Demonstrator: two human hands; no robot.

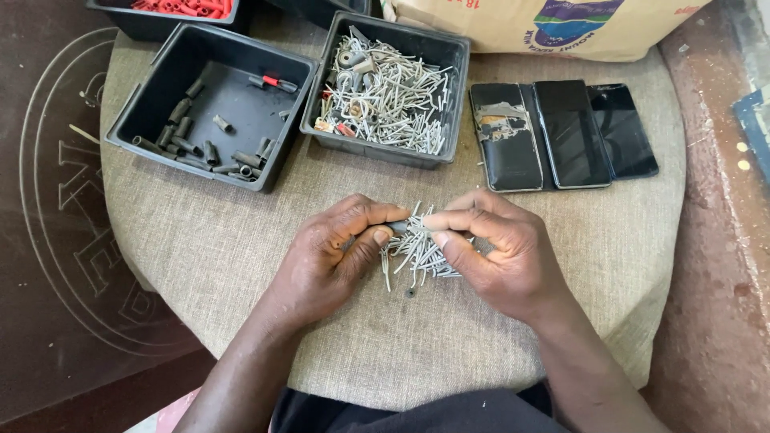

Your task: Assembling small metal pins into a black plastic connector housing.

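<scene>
We take the pile (419,255) of thin grey metal pins as our landmark; it lies loose on the burlap-covered round table (241,240), near its middle. Our left hand (333,252) sits just left of the pile, fingers curled, thumb and forefinger pinched shut on a small dark sleeve (398,228) at the pile's upper edge. Our right hand (489,248) rests on the pile's right side, forefinger stretched toward the sleeve, thumb beneath it; it seems to pinch a pin, though we cannot tell for sure.

Between the pile and the near rim the coarse woven cloth lies bare, and there is open cloth to the left and right of the hands too, out to the curved edge. Beyond the pile, toward the far rim, the room is tighter. A black plastic tray (385,84) stands straight beyond the pile, heaped with more bent grey pins and a few odd bits. Left of it another black tray (210,104) holds scattered short dark tubes, mostly along its lower wall. A third tray (172,14) with red pieces sits at the far left edge. Beyond and right of the pile three flat glossy black phones (561,132) lie side by side, touching, the leftmost with a scuffed back. A tan sack (545,24) leans behind them
</scene>
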